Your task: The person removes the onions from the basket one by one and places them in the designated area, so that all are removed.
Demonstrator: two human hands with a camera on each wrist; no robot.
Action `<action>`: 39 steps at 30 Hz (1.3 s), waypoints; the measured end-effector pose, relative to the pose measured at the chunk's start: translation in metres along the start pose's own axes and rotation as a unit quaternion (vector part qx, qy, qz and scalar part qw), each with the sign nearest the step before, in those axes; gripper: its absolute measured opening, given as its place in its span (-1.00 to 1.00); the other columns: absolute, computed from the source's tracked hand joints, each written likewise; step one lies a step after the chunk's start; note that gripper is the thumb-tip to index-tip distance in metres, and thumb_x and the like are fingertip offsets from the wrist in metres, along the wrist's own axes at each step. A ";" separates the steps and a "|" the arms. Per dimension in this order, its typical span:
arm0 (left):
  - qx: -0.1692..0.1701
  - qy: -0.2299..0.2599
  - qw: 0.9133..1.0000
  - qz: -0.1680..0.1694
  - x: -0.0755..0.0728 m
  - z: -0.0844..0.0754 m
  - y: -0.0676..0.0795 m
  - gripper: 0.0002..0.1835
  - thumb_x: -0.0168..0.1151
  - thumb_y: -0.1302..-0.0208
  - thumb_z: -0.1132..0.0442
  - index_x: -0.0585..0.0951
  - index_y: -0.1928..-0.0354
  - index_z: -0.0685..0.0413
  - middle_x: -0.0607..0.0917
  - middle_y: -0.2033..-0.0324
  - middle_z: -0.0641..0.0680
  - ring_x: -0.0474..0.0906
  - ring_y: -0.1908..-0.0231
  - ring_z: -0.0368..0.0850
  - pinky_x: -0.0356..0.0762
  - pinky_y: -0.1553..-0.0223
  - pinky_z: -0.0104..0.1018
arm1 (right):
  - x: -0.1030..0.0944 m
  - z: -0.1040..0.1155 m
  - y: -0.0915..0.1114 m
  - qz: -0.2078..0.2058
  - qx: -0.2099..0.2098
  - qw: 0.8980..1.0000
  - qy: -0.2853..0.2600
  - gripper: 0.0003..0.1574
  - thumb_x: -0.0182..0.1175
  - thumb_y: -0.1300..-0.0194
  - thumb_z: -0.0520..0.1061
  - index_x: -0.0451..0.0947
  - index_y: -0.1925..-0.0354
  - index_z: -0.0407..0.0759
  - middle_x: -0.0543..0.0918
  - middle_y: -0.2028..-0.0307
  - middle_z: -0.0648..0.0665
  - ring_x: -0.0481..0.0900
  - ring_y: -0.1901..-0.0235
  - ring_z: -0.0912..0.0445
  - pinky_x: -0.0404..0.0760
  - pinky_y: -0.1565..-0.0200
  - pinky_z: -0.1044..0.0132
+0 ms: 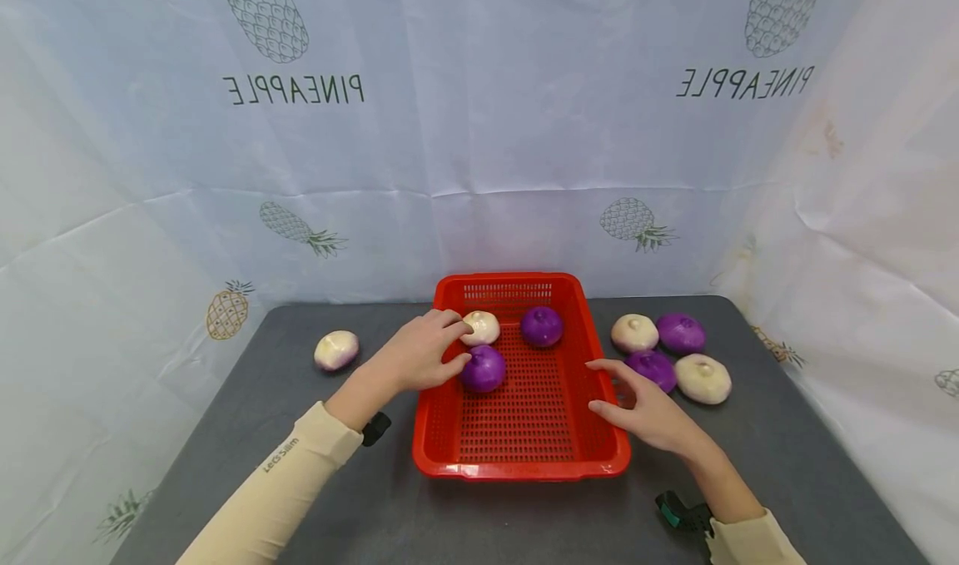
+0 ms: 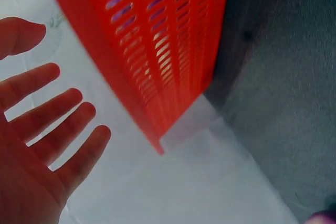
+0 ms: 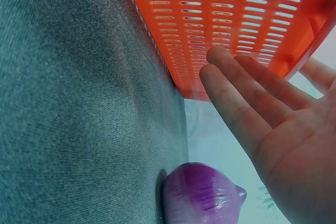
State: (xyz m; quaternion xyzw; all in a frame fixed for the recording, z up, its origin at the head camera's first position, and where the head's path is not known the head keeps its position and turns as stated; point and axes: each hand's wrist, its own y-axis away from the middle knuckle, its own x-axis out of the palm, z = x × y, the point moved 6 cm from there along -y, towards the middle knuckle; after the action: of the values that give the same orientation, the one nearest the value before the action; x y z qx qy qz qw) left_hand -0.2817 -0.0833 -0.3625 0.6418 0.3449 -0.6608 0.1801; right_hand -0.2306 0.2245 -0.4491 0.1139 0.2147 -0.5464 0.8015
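A red plastic basket (image 1: 517, 472) with slotted walls stands on the dark table. Inside it, near the left wall, are a white onion (image 1: 480, 329) and a purple onion (image 1: 483, 369); another purple onion (image 1: 542, 326) lies toward the back right. My left hand (image 1: 424, 350) reaches over the basket's left rim, its spread fingers close to the two left onions and gripping nothing. At the right rim is my right hand (image 1: 646, 407), thumb and fingers apart; in the right wrist view its fingers (image 3: 236, 98) extend loosely beside the slotted outer wall. Whether they touch it I cannot tell.
Right of the basket sit two white onions (image 1: 634, 334) (image 1: 703, 379) and two purple onions (image 1: 681, 334) (image 1: 650, 370) in a cluster. A white-and-purple bulb (image 1: 336, 350) lies alone at left. A pineapple-print sheet (image 1: 479, 132) hangs behind the table (image 1: 375, 498).
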 end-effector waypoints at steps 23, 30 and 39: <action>-0.012 -0.038 0.990 0.133 0.050 -0.020 -0.020 -0.48 0.35 -0.28 -0.07 0.59 -0.25 -0.13 0.54 -0.16 0.07 0.48 -0.09 0.00 0.61 -0.01 -0.04 | 0.000 0.002 0.000 0.000 0.005 1.000 -0.006 -0.26 0.32 -0.38 -0.02 0.30 -0.41 -0.15 0.57 -0.10 -0.29 0.65 0.03 -0.11 0.74 0.17 0.23; -0.033 -0.034 0.986 0.161 0.058 -0.020 -0.026 -0.45 0.40 -0.25 -0.04 0.59 -0.28 -0.17 0.53 -0.18 0.05 0.49 -0.09 0.02 0.62 -0.05 -0.06 | 0.000 0.001 0.000 0.001 0.007 1.000 -0.008 -0.25 0.32 -0.38 -0.02 0.29 -0.41 -0.14 0.57 -0.10 -0.30 0.65 0.03 -0.12 0.75 0.17 0.20; -0.038 -0.036 0.983 0.177 0.070 -0.020 -0.030 -0.43 0.44 -0.21 0.00 0.57 -0.28 -0.20 0.49 -0.23 0.04 0.45 -0.16 0.02 0.62 -0.08 -0.07 | 0.001 0.001 0.001 -0.001 0.010 1.000 -0.010 -0.27 0.32 -0.38 -0.01 0.32 -0.41 -0.14 0.55 -0.12 -0.31 0.65 0.01 -0.14 0.75 0.17 0.19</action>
State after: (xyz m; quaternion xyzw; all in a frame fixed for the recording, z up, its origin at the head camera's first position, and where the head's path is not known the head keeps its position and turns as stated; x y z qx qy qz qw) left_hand -0.2950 -0.0342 -0.4223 0.6612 0.2437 -0.6276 0.3310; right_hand -0.2292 0.2238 -0.4482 0.1167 0.2013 -0.5504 0.8018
